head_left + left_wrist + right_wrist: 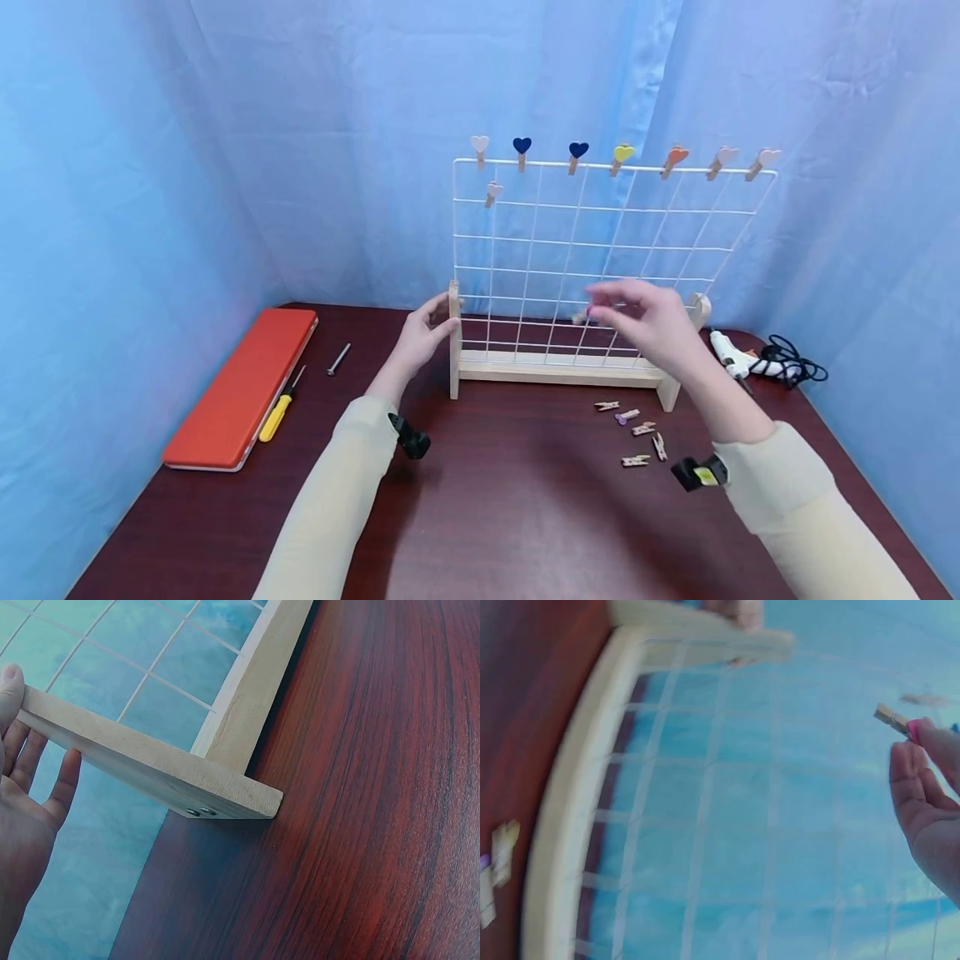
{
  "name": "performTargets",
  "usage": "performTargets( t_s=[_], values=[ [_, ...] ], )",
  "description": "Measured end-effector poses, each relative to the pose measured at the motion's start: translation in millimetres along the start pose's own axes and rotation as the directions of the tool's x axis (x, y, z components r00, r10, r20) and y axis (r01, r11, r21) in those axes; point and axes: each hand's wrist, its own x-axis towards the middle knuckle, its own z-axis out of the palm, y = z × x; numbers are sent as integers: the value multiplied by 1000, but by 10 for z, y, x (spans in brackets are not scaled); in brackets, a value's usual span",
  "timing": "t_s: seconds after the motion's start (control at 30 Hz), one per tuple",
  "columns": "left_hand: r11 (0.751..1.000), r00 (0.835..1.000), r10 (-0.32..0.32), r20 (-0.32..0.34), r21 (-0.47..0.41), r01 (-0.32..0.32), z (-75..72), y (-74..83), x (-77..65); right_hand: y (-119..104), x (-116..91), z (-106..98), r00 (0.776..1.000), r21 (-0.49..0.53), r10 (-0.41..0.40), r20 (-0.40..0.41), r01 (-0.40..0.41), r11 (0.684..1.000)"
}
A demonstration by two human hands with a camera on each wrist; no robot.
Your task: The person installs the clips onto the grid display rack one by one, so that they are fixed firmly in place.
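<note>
A white wire grid (551, 164) stands upright in a wooden base (558, 372). My left hand (420, 337) holds the left wooden side post (454, 358), thumb on the near side and fingers behind it. In front of the grid, my right hand (652, 321) pinches a small wooden clothespin (891, 718) by its pink end; the clothespin is off the wires. Several heart-topped clothespins, such as a yellow one (623, 154) and an orange one (677, 158), line the top wire. One pale heart clothespin (492, 192) hangs on the second wire at the left.
Several loose clothespins, including a purple one (626, 417), lie on the dark table before the stand's right end. A glue gun (738, 357) with a black cord is at the right. On the left are a red case (240, 387), a yellow screwdriver (276, 419) and a bolt (339, 359).
</note>
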Motion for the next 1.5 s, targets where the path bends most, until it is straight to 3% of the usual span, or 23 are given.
performTargets(
  t_s=[0.13, 0.23, 0.37, 0.47, 0.57, 0.77, 1.1, 1.2, 1.33, 1.5],
  values=[
    [1000, 1000, -4, -2, -1, 4, -3, -45, 15, -113, 300, -13, 981, 129, 187, -47, -180, 975],
    [1000, 1000, -12, -2, 14, 12, -2, -37, 14, -180, 517, 2, 974, 135, 203, -99, -189, 973],
    [1000, 1000, -7, -5, 22, 7, -4, 10, 0, -235, 798, 56, 967, 77, 91, -238, -74, 994],
    [1000, 1000, -2, -3, 18, 2, -6, 20, -5, -266, 960, 104, 937, -33, -36, -347, 26, 999],
    [1000, 1000, -9, 0, 11, 9, -1, 35, -9, -292, 1070, 150, 907, -135, -130, -401, 82, 987],
    [1000, 1000, -3, -6, 19, 3, 19, 14, 0, -276, 1208, 215, 874, -247, -240, -422, 144, 958],
    [1000, 1000, 6, -19, 29, -6, 56, -260, 100, -218, 1272, 232, 870, -322, -264, -416, 131, 938],
    [1000, 1000, 6, -19, 26, -5, 49, -245, 97, -228, 1280, 236, 866, -357, -292, -407, 144, 923],
    [1000, 1000, 11, -12, 25, -11, 43, -114, 58, -253, 1284, 238, 860, -397, -323, -396, 157, 904],
    [1000, 1000, -5, -6, 22, 5, 38, 6, 11, -277, 1288, 247, 863, -411, -320, -391, 148, 900]
  ],
)
